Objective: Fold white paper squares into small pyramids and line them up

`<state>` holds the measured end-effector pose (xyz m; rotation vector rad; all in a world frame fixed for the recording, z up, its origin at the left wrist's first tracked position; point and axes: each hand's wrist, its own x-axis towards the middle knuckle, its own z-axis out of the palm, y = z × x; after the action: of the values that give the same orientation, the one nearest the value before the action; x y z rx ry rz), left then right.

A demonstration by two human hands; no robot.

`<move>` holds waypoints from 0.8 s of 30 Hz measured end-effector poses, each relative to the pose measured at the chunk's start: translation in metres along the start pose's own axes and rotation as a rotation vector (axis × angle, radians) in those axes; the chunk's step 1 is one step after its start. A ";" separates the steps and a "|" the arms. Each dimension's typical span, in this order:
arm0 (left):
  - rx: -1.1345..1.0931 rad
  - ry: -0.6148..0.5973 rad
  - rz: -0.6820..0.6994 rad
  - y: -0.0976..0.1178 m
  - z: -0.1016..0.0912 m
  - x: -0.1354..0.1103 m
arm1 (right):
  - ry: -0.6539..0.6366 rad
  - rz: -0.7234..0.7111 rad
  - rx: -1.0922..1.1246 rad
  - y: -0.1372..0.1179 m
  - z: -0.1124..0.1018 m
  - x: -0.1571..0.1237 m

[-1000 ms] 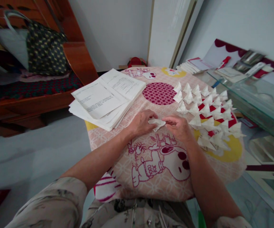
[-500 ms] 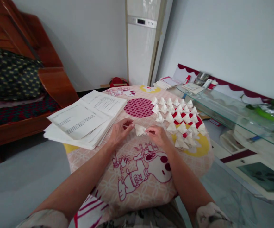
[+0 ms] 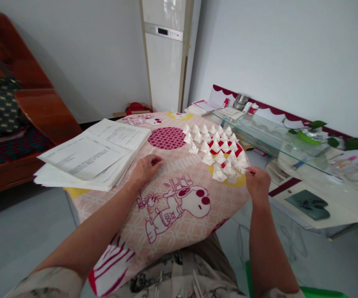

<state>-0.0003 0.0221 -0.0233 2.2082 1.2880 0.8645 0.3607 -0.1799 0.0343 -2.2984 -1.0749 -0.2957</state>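
My right hand point(image 3: 258, 181) is at the right edge of the round table, its fingers pinched on the tip of a folded paper piece point(image 3: 241, 169). That piece lies close against several white folded paper pyramids point(image 3: 220, 157) set out in rows on the right of the cloth. My left hand point(image 3: 148, 169) rests on the cloth, right of a stack of printed paper sheets point(image 3: 87, 153). Its fingers are curled together and nothing shows in them.
A tablecloth point(image 3: 166, 219) with cartoon dogs covers the table. Beyond its right side stands a glass shelf point(image 3: 268, 145) with papers, a metal cup and a green-potted plant. A wooden bench point(image 3: 47, 124) is at left, and a tall white cabinet-like unit point(image 3: 163, 66) stands behind.
My right hand has carried the folded paper from the table's middle to the right end of the rows. The left hand has let go and stays near the stack. The view has turned right.
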 end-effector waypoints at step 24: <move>0.135 -0.006 0.015 -0.001 0.002 0.001 | -0.191 -0.015 -0.238 -0.012 0.004 -0.005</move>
<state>0.0007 0.0228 -0.0245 2.3251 1.3655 0.7970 0.3486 -0.1747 0.0343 -2.5729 -1.2074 -0.2235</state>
